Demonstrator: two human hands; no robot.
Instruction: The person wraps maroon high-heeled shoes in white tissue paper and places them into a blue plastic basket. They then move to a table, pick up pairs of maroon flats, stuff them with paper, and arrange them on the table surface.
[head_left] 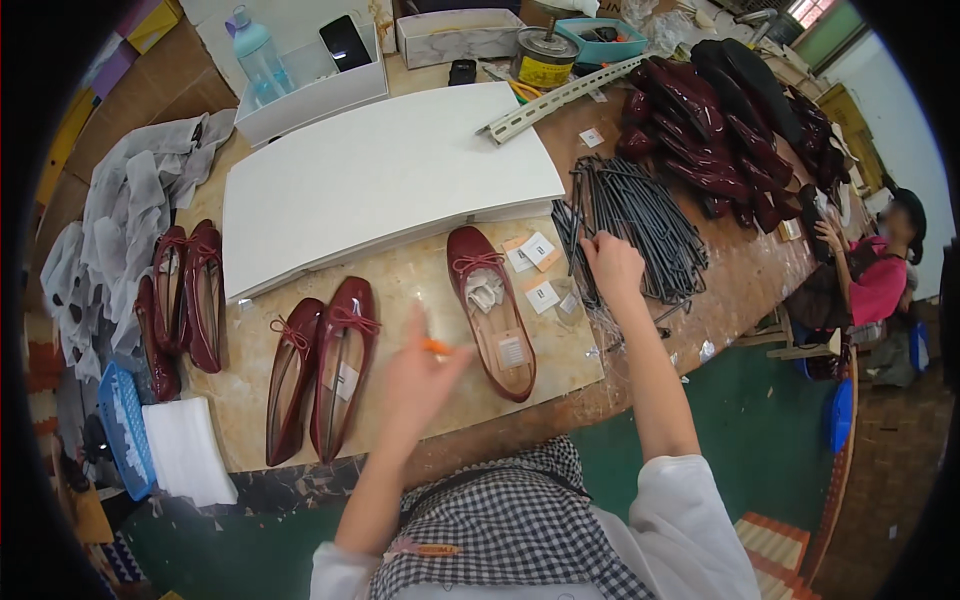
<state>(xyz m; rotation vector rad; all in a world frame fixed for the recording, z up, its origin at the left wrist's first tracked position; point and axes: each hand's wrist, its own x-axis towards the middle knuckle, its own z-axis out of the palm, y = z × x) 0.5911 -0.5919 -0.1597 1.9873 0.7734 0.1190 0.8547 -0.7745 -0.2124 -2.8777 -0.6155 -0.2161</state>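
My right hand (612, 268) is at the near left edge of a pile of thin dark rods (650, 225), its fingers bent and closed on a rod there. My left hand (425, 380) is smeared by motion above the table, with a small orange thing (437, 347) at its fingers; what that is I cannot make out. Between the hands lies a single dark red ballet flat (522, 375) with a bow, crumpled paper in its toe and a white label on its insole. A pair of matching flats (345, 330) lies left of my left hand.
More red flats (205, 280) lie farther left, by a blue basket (125, 430) and a white cloth stack (188, 450). Behind are a white board (390, 170) and a slotted metal bar (565, 100). Glossy dark red shoes (700, 130) heap at right; a person (870, 270) sits beyond.
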